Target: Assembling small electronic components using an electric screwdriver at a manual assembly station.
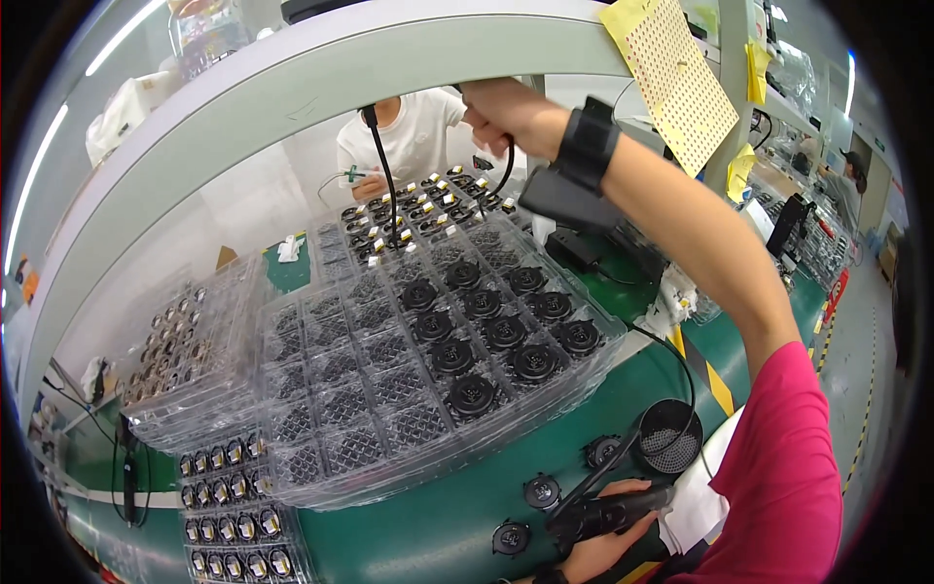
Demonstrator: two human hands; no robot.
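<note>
1. A black handheld tool (pixel 593 518) is grasped by the left hand (pixel 601 551) over the counter (pixel 409 540), toward its near edge.
2. The right hand (pixel 504 115) is raised to the shelf (pixel 409 80), fingers curled; whether the black cable (pixel 508 170) is gripped cannot be told.
3. Three round black parts (pixel 541 491) are set near the tool; more are held in the clear tray (pixel 341 492).

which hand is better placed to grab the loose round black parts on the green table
Probably the left hand: it is nearer the round black parts, though it holds a black tool. The right hand is raised by the shelf.
</note>
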